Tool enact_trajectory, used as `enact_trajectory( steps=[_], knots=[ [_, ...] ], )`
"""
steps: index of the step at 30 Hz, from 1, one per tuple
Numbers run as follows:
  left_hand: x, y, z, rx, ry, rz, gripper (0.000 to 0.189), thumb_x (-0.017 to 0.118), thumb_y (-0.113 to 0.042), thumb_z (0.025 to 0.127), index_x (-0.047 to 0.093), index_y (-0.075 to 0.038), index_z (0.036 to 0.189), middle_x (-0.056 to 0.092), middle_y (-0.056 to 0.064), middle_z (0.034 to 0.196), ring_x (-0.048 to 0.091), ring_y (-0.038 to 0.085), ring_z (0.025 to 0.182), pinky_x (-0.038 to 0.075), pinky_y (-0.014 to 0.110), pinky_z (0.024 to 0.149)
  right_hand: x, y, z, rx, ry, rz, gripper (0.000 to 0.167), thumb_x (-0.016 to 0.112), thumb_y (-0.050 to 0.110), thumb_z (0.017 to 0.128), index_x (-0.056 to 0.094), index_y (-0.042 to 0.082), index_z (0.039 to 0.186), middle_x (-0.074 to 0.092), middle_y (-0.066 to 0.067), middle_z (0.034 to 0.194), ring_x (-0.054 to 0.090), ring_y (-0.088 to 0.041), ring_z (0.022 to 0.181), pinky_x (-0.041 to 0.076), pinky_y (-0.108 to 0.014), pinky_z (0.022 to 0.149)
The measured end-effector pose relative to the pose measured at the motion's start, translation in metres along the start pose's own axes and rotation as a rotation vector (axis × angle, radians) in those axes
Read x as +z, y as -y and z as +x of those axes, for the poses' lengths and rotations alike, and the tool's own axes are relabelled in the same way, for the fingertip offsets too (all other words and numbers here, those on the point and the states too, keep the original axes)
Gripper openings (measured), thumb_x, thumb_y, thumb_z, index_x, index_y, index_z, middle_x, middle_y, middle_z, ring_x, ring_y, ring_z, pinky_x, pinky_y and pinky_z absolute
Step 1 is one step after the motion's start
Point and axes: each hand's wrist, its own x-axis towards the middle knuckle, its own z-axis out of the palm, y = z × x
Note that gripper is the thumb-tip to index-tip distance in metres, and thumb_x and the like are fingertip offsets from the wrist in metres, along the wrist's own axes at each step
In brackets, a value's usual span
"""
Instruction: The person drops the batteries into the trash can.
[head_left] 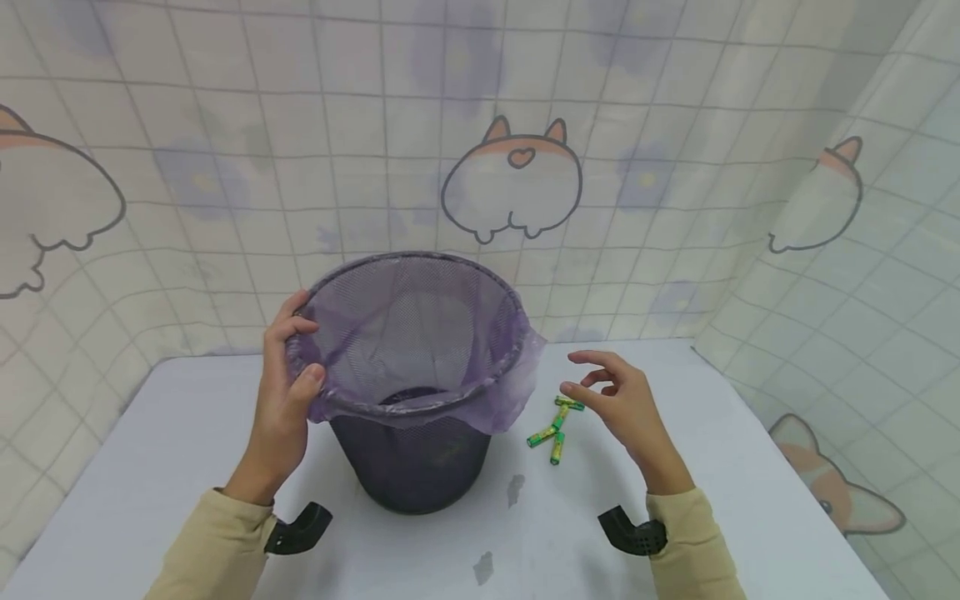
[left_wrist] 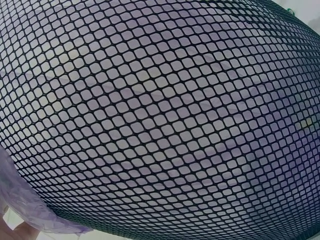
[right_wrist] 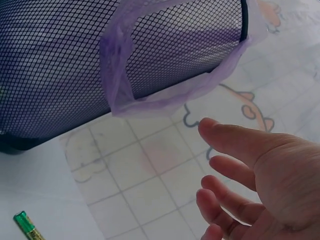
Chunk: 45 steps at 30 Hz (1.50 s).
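A black mesh wastebasket [head_left: 420, 467] stands on the white table, lined with a thin purple bag [head_left: 517, 392] folded over its rim. My left hand [head_left: 285, 400] grips the rim at the left, thumb inside and fingers around the outer edge. In the left wrist view the mesh wall [left_wrist: 160, 120] fills nearly everything. My right hand [head_left: 618, 404] hovers to the right of the basket with fingers loosely bent and nothing between them. Several green and yellow batteries [head_left: 557, 447] lie below and left of it. The right wrist view shows one battery [right_wrist: 27, 226] at the lower left.
The white table [head_left: 750, 500] reaches back to a hanging grid-patterned cloth [head_left: 360, 167] with cartoon animals, which also covers both sides. Two grey marks [head_left: 483, 568] show on the tabletop in front of the basket. A black wrist mount [head_left: 633, 533] sits at each sleeve.
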Motion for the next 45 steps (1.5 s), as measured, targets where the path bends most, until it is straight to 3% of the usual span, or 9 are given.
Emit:
enact_trajectory(
  steps=[3, 8, 11, 15, 20, 29, 36, 45],
  knots=[
    [0.001, 0.000, 0.001, -0.003, 0.004, -0.003, 0.049, 0.045, -0.022, 0.091, 0.032, 0.011, 0.124, 0.022, 0.008, 0.158, 0.016, 0.022, 0.147, 0.012, 0.035, 0.111, -0.001, -0.004, -0.002, 0.025, -0.004, -0.010, 0.042, 0.075, 0.029, 0.083, 0.064, 0.018, 0.122, 0.060, -0.001, 0.110, 0.055, -0.013, 0.092, 0.040, -0.027, 0.079],
    [0.001, 0.002, 0.002, -0.009, 0.007, 0.019, 0.050, 0.046, -0.024, 0.091, 0.032, 0.010, 0.125, 0.022, 0.004, 0.159, 0.015, 0.021, 0.148, 0.010, 0.039, 0.113, -0.003, -0.014, -0.004, 0.067, 0.001, 0.007, 0.044, 0.077, 0.030, 0.081, 0.064, 0.018, 0.121, 0.058, -0.001, 0.101, 0.054, -0.012, 0.087, 0.043, -0.026, 0.068],
    [0.000, 0.001, 0.001, -0.022, 0.010, 0.029, 0.050, 0.046, -0.025, 0.092, 0.032, 0.009, 0.126, 0.022, 0.003, 0.159, 0.014, 0.019, 0.148, 0.008, 0.042, 0.115, -0.002, -0.023, -0.006, 0.080, 0.005, 0.006, 0.044, 0.077, 0.030, 0.081, 0.064, 0.017, 0.121, 0.059, -0.002, 0.106, 0.054, -0.011, 0.086, 0.044, -0.026, 0.067],
    [-0.001, 0.001, -0.001, -0.042, 0.009, 0.006, 0.050, 0.048, -0.026, 0.092, 0.033, 0.007, 0.127, 0.021, 0.002, 0.159, 0.014, 0.019, 0.148, 0.010, 0.038, 0.114, 0.000, -0.033, -0.009, 0.105, 0.005, -0.011, 0.043, 0.077, 0.029, 0.081, 0.064, 0.017, 0.121, 0.061, -0.004, 0.116, 0.054, -0.011, 0.086, 0.045, -0.026, 0.069],
    [-0.002, 0.001, -0.001, -0.044, 0.008, -0.025, 0.049, 0.048, -0.025, 0.092, 0.033, 0.007, 0.126, 0.021, 0.003, 0.159, 0.014, 0.021, 0.147, 0.012, 0.033, 0.112, -0.002, -0.041, -0.011, 0.146, -0.001, -0.042, 0.045, 0.077, 0.031, 0.081, 0.064, 0.017, 0.122, 0.060, -0.007, 0.116, 0.053, -0.013, 0.087, 0.043, -0.026, 0.067],
    [0.000, 0.001, 0.000, -0.034, 0.005, -0.023, 0.040, 0.047, -0.026, 0.092, 0.039, -0.002, 0.123, 0.021, 0.003, 0.159, 0.014, 0.020, 0.148, 0.008, 0.040, 0.113, -0.009, -0.053, -0.009, 0.198, -0.008, -0.076, 0.048, 0.075, 0.033, 0.082, 0.061, 0.016, 0.125, 0.058, -0.009, 0.118, 0.050, -0.019, 0.093, 0.043, -0.027, 0.069],
    [0.003, 0.001, -0.002, -0.024, 0.008, -0.023, 0.049, 0.047, -0.023, 0.091, 0.032, 0.010, 0.125, 0.020, 0.006, 0.159, 0.014, 0.021, 0.147, 0.012, 0.033, 0.112, -0.009, -0.065, -0.011, 0.243, -0.024, -0.078, 0.047, 0.075, 0.030, 0.083, 0.061, 0.015, 0.125, 0.058, -0.009, 0.120, 0.049, -0.020, 0.092, 0.042, -0.026, 0.069],
    [-0.001, 0.005, -0.002, 0.002, 0.004, 0.007, 0.049, 0.046, -0.025, 0.092, 0.033, 0.010, 0.123, 0.022, 0.008, 0.158, 0.016, 0.022, 0.147, 0.012, 0.033, 0.112, -0.005, -0.076, -0.009, 0.258, -0.013, -0.065, 0.046, 0.075, 0.029, 0.083, 0.062, 0.013, 0.124, 0.058, -0.012, 0.125, 0.047, -0.018, 0.089, 0.041, -0.027, 0.069]
  ],
)
